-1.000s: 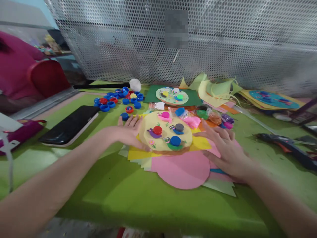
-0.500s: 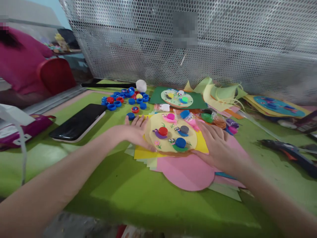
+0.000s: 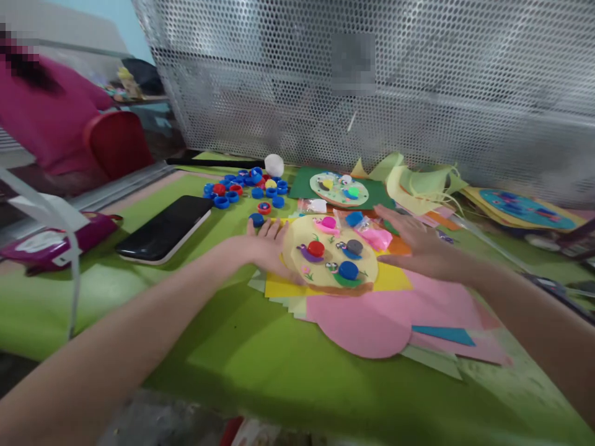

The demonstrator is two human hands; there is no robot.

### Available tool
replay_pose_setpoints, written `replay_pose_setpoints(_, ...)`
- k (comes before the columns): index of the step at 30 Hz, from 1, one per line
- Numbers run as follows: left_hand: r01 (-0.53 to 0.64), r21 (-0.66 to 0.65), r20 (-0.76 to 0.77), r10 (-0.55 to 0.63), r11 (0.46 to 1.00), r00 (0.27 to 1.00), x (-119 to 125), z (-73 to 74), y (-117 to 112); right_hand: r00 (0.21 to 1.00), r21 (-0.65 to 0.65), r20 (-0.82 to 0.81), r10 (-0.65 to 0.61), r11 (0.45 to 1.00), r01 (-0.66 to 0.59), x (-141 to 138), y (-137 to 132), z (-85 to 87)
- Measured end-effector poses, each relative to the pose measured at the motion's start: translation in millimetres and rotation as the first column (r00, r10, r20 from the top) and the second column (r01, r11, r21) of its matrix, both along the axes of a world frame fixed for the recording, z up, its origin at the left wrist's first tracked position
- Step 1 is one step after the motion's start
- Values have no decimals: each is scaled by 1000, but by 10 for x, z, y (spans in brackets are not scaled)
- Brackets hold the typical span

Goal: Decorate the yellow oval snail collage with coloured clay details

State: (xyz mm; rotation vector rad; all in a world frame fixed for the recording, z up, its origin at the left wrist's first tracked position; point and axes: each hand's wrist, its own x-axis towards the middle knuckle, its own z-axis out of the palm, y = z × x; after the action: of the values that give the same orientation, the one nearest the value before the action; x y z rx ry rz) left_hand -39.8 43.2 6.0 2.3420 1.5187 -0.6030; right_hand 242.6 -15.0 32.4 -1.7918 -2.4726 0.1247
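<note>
A pale yellow foam disc (image 3: 328,263) decorated with several bottle-cap snails lies on a yellow sheet (image 3: 395,280). Its caps include a red one (image 3: 316,249), a grey one (image 3: 354,248) and a blue one (image 3: 348,271). My left hand (image 3: 272,251) rests at the disc's left edge, fingers spread. Off to the right, my right hand (image 3: 416,244) is open above small plastic bags of coloured clay, apart from the disc. A pink packet (image 3: 375,238) lies between that hand and the disc. Pink foam sheets (image 3: 367,325) stick out below.
A phone (image 3: 165,229) and a purple case (image 3: 88,238) lie left. Loose bottle caps (image 3: 242,186) sit behind my left hand. A second decorated disc (image 3: 339,188) rests on green foam, with a blue one (image 3: 525,209) farther right. A perforated metal panel (image 3: 297,93) stands behind.
My right hand has left the disc's right edge and moved up and right over the packets. My left hand stays at the disc. The view has shifted slightly left.
</note>
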Motion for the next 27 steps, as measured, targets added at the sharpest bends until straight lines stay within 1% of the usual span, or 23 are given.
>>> replay_pose_setpoints(2,-1,-10,7,1,1000,1000,2,3,-5,992,101,-33,122,988,-119,6,-209,-94)
replay_pose_setpoints(3,-2,-13,10,2,1000,1000,3,4,-6,982,110,-19,189,976,-186,2,-315,-150)
replay_pose_setpoints(4,0,-14,13,1,1000,1000,3,6,-6,964,158,-16,264,953,-258,-2,-411,-206)
replay_pose_setpoints(6,3,-20,20,-3,1000,1000,4,14,-8,918,168,29,395,904,-394,-7,-546,-302)
replay_pose_setpoints(8,7,-34,22,-6,999,1000,1,27,-12,887,187,49,459,868,-460,-1,-597,-370)
replay_pose_setpoints(11,10,-45,30,-8,999,1000,-16,39,-15,886,198,72,458,864,-463,47,-573,-437)
replay_pose_setpoints(15,29,-37,50,-27,999,998,-45,34,-10,913,214,130,386,888,-406,172,-510,-489)
replay_pose_setpoints(17,31,-36,48,-30,999,998,-50,33,-6,920,226,170,354,894,-386,225,-484,-495)
replay_pose_setpoints(22,9,-18,52,-8,1000,999,-45,40,2,886,230,253,388,866,-445,256,-443,-475)
replay_pose_setpoints(24,9,-21,45,-8,1000,999,-46,38,6,890,240,278,361,871,-428,243,-457,-473)
replay_pose_setpoints(27,23,-32,44,-21,999,999,-53,27,11,913,246,277,301,896,-370,213,-509,-473)
